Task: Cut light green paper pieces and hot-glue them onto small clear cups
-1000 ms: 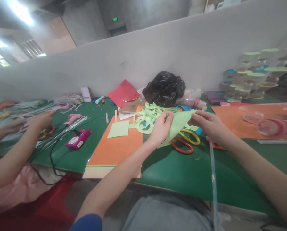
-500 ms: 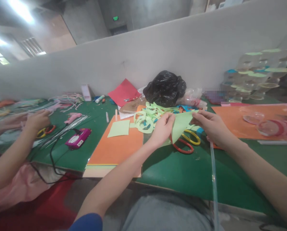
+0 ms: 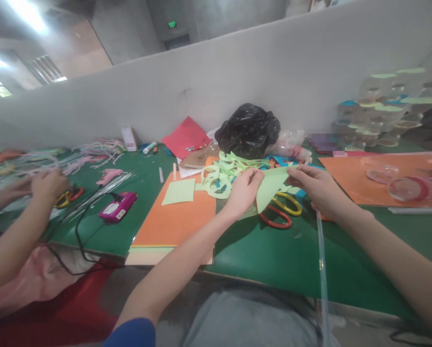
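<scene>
A folded light green paper (image 3: 271, 185) is stretched between my two hands, above the green table. My left hand (image 3: 244, 192) pinches its left side. The fingertips of my right hand (image 3: 312, 185) grip its upper right corner. From beneath my right hand a clear strip (image 3: 321, 270) hangs down past the table edge; what holds it is hidden. Scissors with a red and a yellow handle (image 3: 276, 218) lie just below the paper, their blades out of sight. Curly green paper scraps (image 3: 218, 179) are heaped behind my left hand. A green square (image 3: 179, 192) rests on orange sheets (image 3: 176, 221).
Against the wall sits a black plastic bag (image 3: 248, 129). Stacked clear cups (image 3: 385, 111) stand at the back right, near orange paper (image 3: 349, 180). At left are a purple device (image 3: 117, 208) with a black cable, a pink glue gun (image 3: 109, 177) and another person's hands (image 3: 49, 188).
The green paper has turned slightly between my fingers, its lower tip now hanging more to the left. My hands have barely moved. The other person's hands have shifted slightly left.
</scene>
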Tool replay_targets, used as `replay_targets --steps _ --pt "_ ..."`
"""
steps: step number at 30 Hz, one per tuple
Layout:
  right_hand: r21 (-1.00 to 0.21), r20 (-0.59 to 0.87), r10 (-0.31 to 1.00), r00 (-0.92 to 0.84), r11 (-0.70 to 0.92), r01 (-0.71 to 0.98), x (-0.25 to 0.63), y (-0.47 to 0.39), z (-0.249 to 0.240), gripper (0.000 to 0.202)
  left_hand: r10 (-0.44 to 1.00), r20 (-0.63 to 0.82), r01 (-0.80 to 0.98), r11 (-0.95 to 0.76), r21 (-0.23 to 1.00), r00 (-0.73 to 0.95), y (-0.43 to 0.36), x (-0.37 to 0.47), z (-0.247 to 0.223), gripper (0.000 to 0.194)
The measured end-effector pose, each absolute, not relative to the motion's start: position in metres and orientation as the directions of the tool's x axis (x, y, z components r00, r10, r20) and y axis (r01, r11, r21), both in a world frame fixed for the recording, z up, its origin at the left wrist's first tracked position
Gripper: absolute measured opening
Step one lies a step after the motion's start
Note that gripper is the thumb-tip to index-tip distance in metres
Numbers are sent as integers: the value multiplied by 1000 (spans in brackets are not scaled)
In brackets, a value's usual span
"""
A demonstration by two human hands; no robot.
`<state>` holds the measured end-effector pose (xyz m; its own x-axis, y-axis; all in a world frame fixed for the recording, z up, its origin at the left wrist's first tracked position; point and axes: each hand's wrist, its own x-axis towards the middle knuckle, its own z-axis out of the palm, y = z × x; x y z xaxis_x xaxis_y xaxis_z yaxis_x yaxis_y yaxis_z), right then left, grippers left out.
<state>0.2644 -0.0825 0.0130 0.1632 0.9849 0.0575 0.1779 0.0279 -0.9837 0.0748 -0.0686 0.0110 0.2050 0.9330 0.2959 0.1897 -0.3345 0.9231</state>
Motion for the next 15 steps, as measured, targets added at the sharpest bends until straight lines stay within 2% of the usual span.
replay_targets --steps 15 --pt "-995 42 986 163 27 91 264 -82 13 30 915 348 243 -391 888 203 -68 74 8 23"
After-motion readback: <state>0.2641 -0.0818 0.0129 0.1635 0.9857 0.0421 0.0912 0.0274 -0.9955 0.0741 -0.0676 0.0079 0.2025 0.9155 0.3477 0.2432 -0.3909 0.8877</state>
